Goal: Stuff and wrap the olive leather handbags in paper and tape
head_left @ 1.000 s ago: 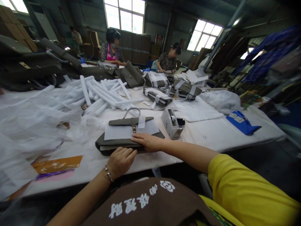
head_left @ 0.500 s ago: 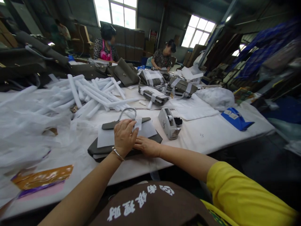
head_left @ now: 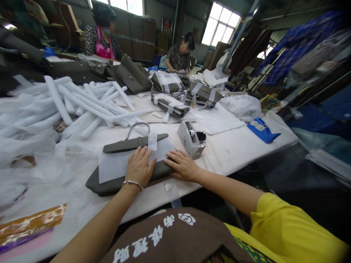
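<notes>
A dark grey bag [head_left: 105, 187] lies flat in front of me on the white-covered table, with a thin handle [head_left: 137, 125] at its far edge. Over its front is a pale sheet [head_left: 112, 166], and a short piece of clear tape [head_left: 152, 142] crosses the flap. My left hand [head_left: 139, 166] rests on the sheet with spread fingers, just below the tape. Flat on the bag's right end lies my right hand [head_left: 183, 165], fingers out. Neither hand grips anything. A grey tape dispenser [head_left: 190, 140] stands just beyond my right hand.
White foam rolls [head_left: 82, 102] are heaped at the left behind thin white wrapping [head_left: 49, 179]. Several taped bags [head_left: 170, 104] lie further back. A blue tape holder [head_left: 261, 129] is at the right. Two people [head_left: 102, 40] sit across the table.
My left hand has slid off the tape onto the sheet, and its fingers have spread. My right hand has moved right, away from the left one. The view has shifted, so the scene sits further left.
</notes>
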A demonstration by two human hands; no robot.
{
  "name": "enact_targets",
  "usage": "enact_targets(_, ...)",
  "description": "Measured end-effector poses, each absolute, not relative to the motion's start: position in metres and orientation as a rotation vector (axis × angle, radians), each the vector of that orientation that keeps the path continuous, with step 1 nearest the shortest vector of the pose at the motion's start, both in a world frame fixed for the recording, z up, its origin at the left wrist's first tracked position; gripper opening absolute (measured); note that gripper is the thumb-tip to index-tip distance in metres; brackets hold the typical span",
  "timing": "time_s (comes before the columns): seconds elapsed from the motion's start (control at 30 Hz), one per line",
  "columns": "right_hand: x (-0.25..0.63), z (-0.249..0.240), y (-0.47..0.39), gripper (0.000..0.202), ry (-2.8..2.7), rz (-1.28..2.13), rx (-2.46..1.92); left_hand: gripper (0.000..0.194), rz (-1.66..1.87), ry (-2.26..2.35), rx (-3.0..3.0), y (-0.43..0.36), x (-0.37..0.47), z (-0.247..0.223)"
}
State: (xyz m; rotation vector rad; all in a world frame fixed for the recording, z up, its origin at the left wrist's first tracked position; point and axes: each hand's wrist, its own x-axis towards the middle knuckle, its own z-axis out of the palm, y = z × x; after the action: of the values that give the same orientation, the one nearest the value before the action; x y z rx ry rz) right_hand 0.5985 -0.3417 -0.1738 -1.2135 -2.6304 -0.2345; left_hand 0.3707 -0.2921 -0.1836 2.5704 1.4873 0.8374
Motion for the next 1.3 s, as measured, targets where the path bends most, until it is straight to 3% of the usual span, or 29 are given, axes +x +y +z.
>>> enact_targets(0.6,0.592,-0.216,-0.357,0.034,-1.894,-0.032,-1.635,0.053,0.632,1.598,2.617,-0.300,0.381,-0.180)
enact_targets(0.77,0.589,-0.198,-0.366,0.039,-2.006,-0.091,-1.624,0.048,0.685,1.595,2.644,-0.308,0.380,-0.177)
enact_targets(1.03,0.543,-0.140,-0.349,0.041,-2.242,-0.227,-1.142,0.048,0.639,1.594,2.679,-0.311,0.376,-0.176)
enact_targets(1.3,0.523,-0.166,-0.301,0.052,-2.354,-0.030,-1.147,0.054,0.684,1.600,2.588,-0.308,0.372,-0.180)
